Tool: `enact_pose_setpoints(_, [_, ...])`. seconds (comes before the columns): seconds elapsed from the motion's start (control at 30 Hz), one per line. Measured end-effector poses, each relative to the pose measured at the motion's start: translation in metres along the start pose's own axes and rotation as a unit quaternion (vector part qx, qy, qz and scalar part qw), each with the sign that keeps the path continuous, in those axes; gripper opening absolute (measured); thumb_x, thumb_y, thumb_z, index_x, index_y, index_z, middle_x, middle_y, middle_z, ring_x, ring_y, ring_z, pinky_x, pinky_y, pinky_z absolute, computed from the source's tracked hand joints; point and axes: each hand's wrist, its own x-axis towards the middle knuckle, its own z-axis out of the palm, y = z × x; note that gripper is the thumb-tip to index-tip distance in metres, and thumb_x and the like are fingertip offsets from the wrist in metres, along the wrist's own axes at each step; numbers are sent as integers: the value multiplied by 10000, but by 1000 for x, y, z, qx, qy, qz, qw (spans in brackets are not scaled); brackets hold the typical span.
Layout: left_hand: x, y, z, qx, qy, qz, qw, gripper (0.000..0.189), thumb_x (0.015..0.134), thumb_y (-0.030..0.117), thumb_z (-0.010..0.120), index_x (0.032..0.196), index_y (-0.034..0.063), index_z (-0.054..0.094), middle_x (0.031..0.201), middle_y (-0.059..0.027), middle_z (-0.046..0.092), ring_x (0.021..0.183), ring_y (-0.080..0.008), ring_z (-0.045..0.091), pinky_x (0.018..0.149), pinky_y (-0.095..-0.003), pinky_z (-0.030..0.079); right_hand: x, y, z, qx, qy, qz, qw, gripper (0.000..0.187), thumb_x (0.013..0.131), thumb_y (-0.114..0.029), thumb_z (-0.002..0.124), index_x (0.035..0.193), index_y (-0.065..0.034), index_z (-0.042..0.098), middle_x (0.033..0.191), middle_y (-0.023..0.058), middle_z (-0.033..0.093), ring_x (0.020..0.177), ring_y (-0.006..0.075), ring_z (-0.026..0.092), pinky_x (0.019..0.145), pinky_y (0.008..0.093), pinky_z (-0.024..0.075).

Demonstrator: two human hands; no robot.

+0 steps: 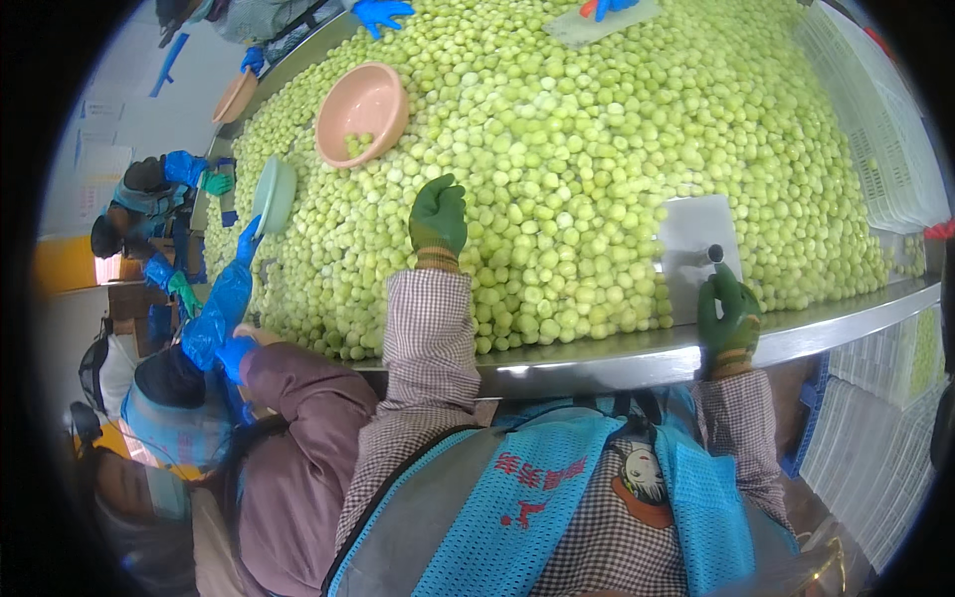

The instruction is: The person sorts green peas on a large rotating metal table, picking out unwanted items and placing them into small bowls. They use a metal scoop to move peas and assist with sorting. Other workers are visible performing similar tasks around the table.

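Many pale green round fruits [552, 172] cover a large metal table. My left hand [439, 216], in a dark green glove, rests over the fruits at mid-table with its fingers curled; whether it holds a fruit is hidden. At the table's near edge is my right hand [728, 317], gloved alike, its thumb and fingers around the handle end of a flat metal scraper or pusher plate [697, 224]. The plate lies among the fruits. Beyond my left hand, a pink plastic basin [373, 104] holds a few fruits.
A metal rim [597, 366] runs between me and the fruits. White plastic crates [873, 127] are stacked at the right; more crates [858, 448] stand below. Close on my left, a co-worker's blue-gloved hand [250, 240] touches a green basin [276, 195]. Other gloved workers line the far and left sides.
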Motion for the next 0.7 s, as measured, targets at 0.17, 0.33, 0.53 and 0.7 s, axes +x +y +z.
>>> enact_pose_setpoints(0.17, [-13,-41,-50,-131,161,22,978,235,1017,-61,629,1226,-35,732,1114,-130,772,958,-209,735,849,-336,628,-4,-2,-1,-11,-8,17,1000,347,972,-141,681,1283,5,729,894,203,756,817,359,726,756,477,571])
enact_pose_setpoints(0.33, [-15,-72,-85,339,15,7,940,247,999,28,666,1232,34,749,1107,-118,781,942,-233,739,845,-389,621,-7,-1,0,-13,-20,20,1000,340,977,-151,681,1289,-27,738,893,197,757,812,357,726,748,478,571])
enact_pose_setpoints(0.53, [14,-52,-43,603,-73,40,794,240,958,98,706,1190,86,765,1074,-118,788,924,-274,743,856,-420,610,-7,-3,-3,-22,-33,45,998,343,995,-184,667,1300,-46,744,895,190,760,815,357,727,770,481,576])
enact_pose_setpoints(0.7, [14,-45,-30,621,-69,69,778,236,923,156,739,1154,130,778,1047,-118,793,909,-309,747,866,-445,600,-7,0,-1,-15,-39,55,998,353,1013,-228,650,1318,-77,744,887,181,758,827,353,722,788,477,575])
